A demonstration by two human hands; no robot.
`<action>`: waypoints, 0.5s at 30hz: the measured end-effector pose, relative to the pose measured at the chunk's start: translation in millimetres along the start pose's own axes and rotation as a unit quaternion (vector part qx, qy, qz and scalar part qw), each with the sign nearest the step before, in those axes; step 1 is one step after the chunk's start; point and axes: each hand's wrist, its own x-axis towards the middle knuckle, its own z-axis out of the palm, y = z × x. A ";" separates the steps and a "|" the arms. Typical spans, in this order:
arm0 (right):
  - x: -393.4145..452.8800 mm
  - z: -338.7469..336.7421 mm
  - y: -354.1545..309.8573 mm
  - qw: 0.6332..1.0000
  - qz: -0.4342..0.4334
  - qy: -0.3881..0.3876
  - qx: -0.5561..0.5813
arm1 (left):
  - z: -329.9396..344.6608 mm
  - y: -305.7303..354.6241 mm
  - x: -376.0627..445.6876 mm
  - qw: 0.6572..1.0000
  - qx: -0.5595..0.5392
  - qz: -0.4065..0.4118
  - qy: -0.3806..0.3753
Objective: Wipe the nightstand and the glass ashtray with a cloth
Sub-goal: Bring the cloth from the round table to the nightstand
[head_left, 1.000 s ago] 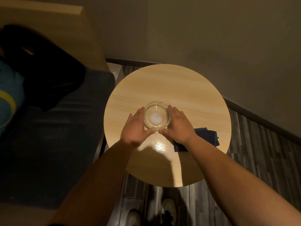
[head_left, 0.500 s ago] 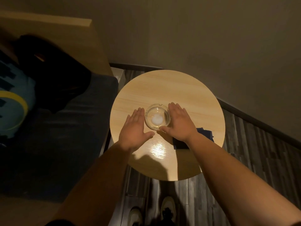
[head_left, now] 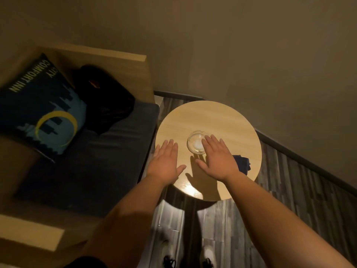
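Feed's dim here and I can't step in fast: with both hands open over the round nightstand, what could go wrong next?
1. The right hand overlaps the glass ashtray; a careless sweep might knock the glass across the smooth nightstand.
2. The dark cloth lies near the right edge, partly hidden by the right wrist, so it could be nudged off.
3. The left hand hovers at the left rim, empty, not steadying anything.

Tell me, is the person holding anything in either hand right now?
Nothing is held. The left hand and right hand are both open and flat above the nightstand; the right hand's fingertips overlap the glass ashtray without gripping it.
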 end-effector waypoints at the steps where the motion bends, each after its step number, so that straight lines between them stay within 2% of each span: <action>1: -5.1 0.3 -1.0 1.000 0.000 -0.004 -0.002 | 0.1 2.0 -5.6 1.000 0.000 0.004 0.001; 8: -46.4 19.8 30.9 0.998 -0.013 -0.048 -0.029 | 25.5 46.7 -24.3 0.999 0.018 0.027 -0.029; 15: -80.4 43.8 113.2 0.996 -0.025 -0.063 -0.053 | 66.4 118.3 -6.7 0.998 0.037 0.022 -0.037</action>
